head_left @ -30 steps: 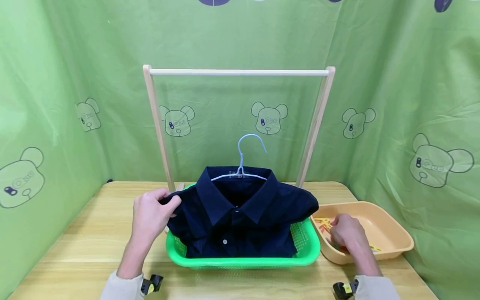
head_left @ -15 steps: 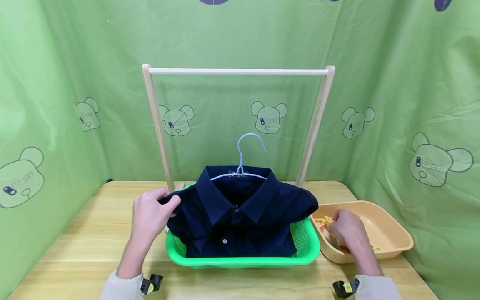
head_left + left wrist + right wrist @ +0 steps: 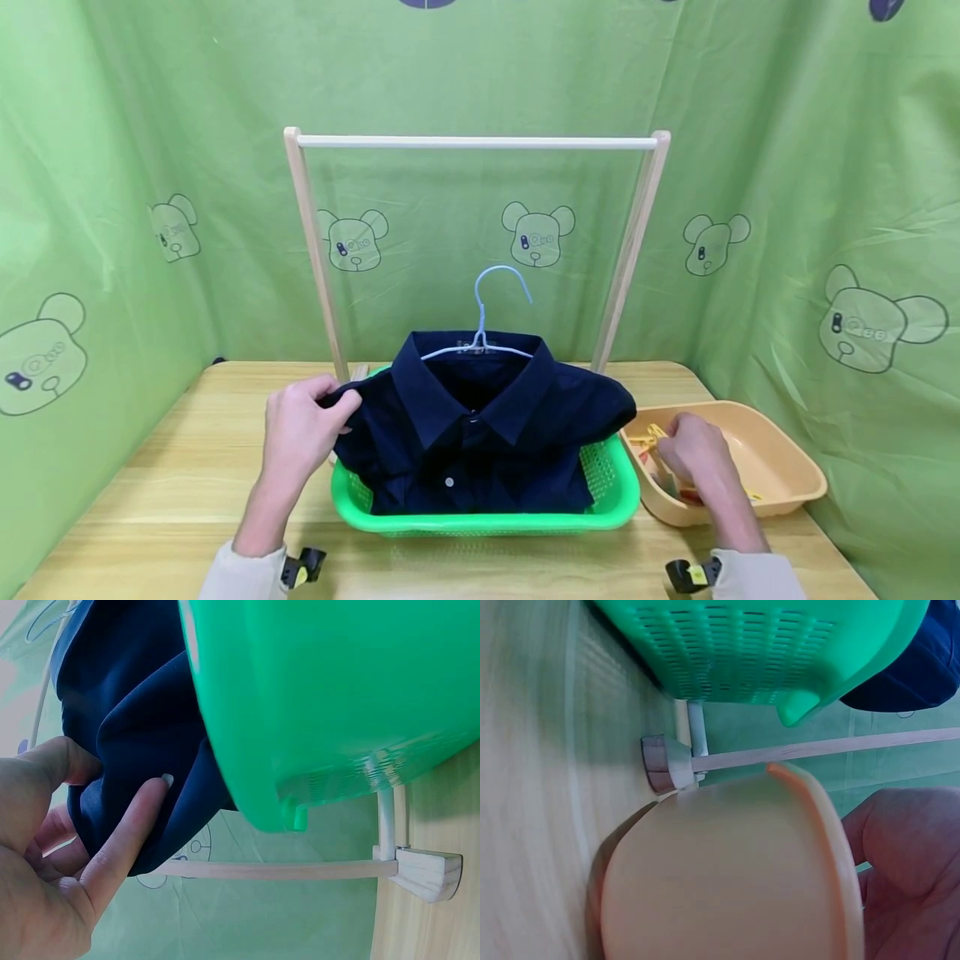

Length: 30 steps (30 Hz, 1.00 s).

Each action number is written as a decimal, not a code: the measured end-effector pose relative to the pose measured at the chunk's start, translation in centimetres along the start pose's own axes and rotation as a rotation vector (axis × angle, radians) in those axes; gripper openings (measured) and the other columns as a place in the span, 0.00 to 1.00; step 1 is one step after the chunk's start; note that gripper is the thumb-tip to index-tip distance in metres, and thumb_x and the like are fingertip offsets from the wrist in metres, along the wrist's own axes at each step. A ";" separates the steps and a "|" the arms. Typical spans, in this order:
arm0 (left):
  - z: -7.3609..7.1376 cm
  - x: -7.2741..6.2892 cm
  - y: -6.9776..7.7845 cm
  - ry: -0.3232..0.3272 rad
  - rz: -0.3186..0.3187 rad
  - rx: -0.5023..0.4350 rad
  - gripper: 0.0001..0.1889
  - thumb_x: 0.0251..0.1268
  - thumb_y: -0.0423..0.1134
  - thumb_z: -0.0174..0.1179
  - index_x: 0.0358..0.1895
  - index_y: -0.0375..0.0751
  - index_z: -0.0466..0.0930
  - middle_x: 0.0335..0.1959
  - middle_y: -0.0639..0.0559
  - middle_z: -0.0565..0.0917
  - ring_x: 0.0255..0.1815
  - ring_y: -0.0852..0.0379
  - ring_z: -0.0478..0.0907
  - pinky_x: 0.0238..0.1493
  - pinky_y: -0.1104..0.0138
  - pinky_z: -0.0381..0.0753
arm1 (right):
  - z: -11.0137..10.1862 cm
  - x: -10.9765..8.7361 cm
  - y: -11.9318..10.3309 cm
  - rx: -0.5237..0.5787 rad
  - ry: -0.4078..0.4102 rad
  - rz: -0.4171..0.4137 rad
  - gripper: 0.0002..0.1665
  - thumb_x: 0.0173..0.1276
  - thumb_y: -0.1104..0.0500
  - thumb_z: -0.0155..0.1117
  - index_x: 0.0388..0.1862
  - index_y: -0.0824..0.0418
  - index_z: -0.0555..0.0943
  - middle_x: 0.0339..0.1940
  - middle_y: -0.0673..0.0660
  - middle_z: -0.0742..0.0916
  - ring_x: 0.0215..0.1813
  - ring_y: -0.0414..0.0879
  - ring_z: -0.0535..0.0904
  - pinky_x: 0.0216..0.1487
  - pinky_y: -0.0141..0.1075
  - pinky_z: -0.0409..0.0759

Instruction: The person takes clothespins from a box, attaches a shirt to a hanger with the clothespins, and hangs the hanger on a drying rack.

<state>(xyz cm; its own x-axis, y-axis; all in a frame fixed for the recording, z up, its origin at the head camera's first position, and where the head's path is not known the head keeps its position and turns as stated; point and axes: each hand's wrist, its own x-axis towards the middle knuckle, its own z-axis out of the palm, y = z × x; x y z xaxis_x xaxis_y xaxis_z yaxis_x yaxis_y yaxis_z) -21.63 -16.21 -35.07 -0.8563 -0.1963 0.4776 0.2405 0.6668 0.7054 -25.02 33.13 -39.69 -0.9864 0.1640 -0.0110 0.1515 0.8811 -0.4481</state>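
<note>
A dark navy collared shirt point(image 3: 480, 467) hangs on a pale blue wire hanger point(image 3: 482, 317), its lower part inside a green plastic basket point(image 3: 480, 523). My left hand point(image 3: 303, 429) pinches the shirt's left shoulder; in the left wrist view, the thumb and fingers hold the dark cloth point(image 3: 150, 727). Inside the peach tub point(image 3: 780, 450) at the right, my right hand point(image 3: 697, 454) has its fingers curled at a yellow clothespin point(image 3: 656, 432). In the right wrist view, the tub's wall point(image 3: 727, 870) hides the fingertips and what they hold.
A wooden rack with a white bar point(image 3: 480, 142) stands behind the basket. Red and yellow clothespins lie in the tub below my right hand. Green curtain point(image 3: 787, 125) surrounds the wooden table point(image 3: 172, 467) at the back and both sides.
My right hand has risen slightly within the tub, and the yellow clothespin at its fingertips has come up with it. My left hand and the shirt have stayed in place.
</note>
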 end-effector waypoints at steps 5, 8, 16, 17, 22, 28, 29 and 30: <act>-0.1 0.0 0.1 -0.001 -0.002 0.006 0.10 0.56 0.38 0.62 0.18 0.48 0.80 0.17 0.54 0.85 0.16 0.65 0.83 0.23 0.69 0.83 | -0.5 -0.1 -0.4 -0.012 0.008 -0.017 0.13 0.61 0.63 0.51 0.40 0.70 0.76 0.33 0.63 0.80 0.35 0.55 0.77 0.28 0.38 0.72; -0.1 0.0 0.1 -0.004 -0.001 0.002 0.10 0.56 0.37 0.61 0.18 0.47 0.80 0.18 0.53 0.85 0.16 0.64 0.83 0.23 0.69 0.82 | -0.7 -0.1 -0.5 -0.024 0.011 -0.024 0.16 0.61 0.62 0.51 0.43 0.72 0.77 0.37 0.66 0.82 0.38 0.58 0.77 0.32 0.39 0.74; -0.1 -0.1 0.1 0.007 0.004 0.001 0.10 0.57 0.37 0.62 0.18 0.47 0.81 0.18 0.53 0.86 0.16 0.65 0.82 0.23 0.70 0.81 | -1.0 -0.2 -0.7 -0.038 0.022 -0.033 0.20 0.61 0.63 0.53 0.48 0.76 0.77 0.41 0.70 0.83 0.40 0.61 0.77 0.35 0.43 0.76; -0.1 -0.1 0.1 0.007 0.003 0.001 0.10 0.57 0.37 0.62 0.18 0.48 0.81 0.18 0.53 0.86 0.16 0.65 0.82 0.23 0.69 0.82 | -1.1 -0.2 -0.7 -0.037 0.025 -0.029 0.20 0.60 0.63 0.53 0.48 0.76 0.77 0.41 0.69 0.83 0.40 0.61 0.77 0.34 0.42 0.75; 0.0 -0.1 0.0 0.006 -0.001 -0.003 0.10 0.57 0.38 0.62 0.18 0.48 0.80 0.18 0.53 0.86 0.16 0.64 0.83 0.23 0.69 0.82 | -1.2 -0.2 -0.6 -0.029 0.028 -0.014 0.19 0.61 0.63 0.56 0.47 0.75 0.76 0.40 0.69 0.82 0.40 0.62 0.76 0.32 0.40 0.73; 0.0 -0.1 0.1 0.006 0.003 -0.005 0.10 0.57 0.37 0.62 0.18 0.47 0.80 0.18 0.52 0.85 0.16 0.64 0.83 0.22 0.69 0.81 | -1.2 -0.2 -0.7 -0.024 0.035 -0.012 0.18 0.63 0.62 0.57 0.48 0.75 0.76 0.41 0.70 0.82 0.40 0.62 0.77 0.33 0.40 0.73; 0.0 -0.1 0.0 0.006 0.003 -0.002 0.10 0.57 0.37 0.62 0.18 0.47 0.80 0.18 0.52 0.85 0.16 0.64 0.83 0.22 0.69 0.81 | -1.2 -0.2 -0.6 -0.021 0.034 -0.013 0.19 0.64 0.62 0.56 0.48 0.75 0.76 0.41 0.70 0.82 0.40 0.62 0.77 0.32 0.40 0.73; -0.1 -0.1 0.1 0.007 0.005 -0.002 0.10 0.57 0.37 0.62 0.18 0.47 0.80 0.18 0.52 0.85 0.16 0.64 0.83 0.22 0.69 0.81 | -1.2 -0.2 -0.7 -0.019 0.034 -0.012 0.19 0.64 0.62 0.55 0.48 0.75 0.76 0.40 0.69 0.82 0.40 0.61 0.77 0.32 0.40 0.72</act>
<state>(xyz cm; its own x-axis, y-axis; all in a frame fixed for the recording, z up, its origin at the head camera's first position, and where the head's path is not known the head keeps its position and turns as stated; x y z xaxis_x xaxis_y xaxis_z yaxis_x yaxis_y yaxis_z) -21.50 -16.19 -35.05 -0.8522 -0.1979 0.4843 0.2454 0.6663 0.7042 -24.85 33.04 -38.34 -0.9855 0.1676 0.0250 0.1407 0.8912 -0.4312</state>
